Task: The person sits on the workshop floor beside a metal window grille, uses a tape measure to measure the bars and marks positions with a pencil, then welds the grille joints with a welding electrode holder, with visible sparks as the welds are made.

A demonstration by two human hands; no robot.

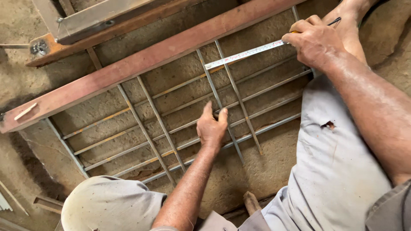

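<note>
A metal grille of thin steel rods (180, 107) lies on the dirt floor, fixed under a reddish rectangular steel tube (141, 60). My left hand (212, 126) rests on the rods near the grille's middle, fingers pinching one upright rod. My right hand (314, 40) sits at the grille's upper right, gripping a tape measure case and a dark pencil (335, 20). The tape's white blade (244, 54) runs left from that hand to a pair of upright rods. My knees in grey trousers (338, 158) frame the grille.
A second steel frame with an angle bar (92, 19) lies at the upper left, with a welded corner plate (40, 46). A small pale stick (25, 111) sits on the tube's left end. Scrap metal pieces (45, 203) lie at the lower left. A bare foot (349, 21) shows at the upper right.
</note>
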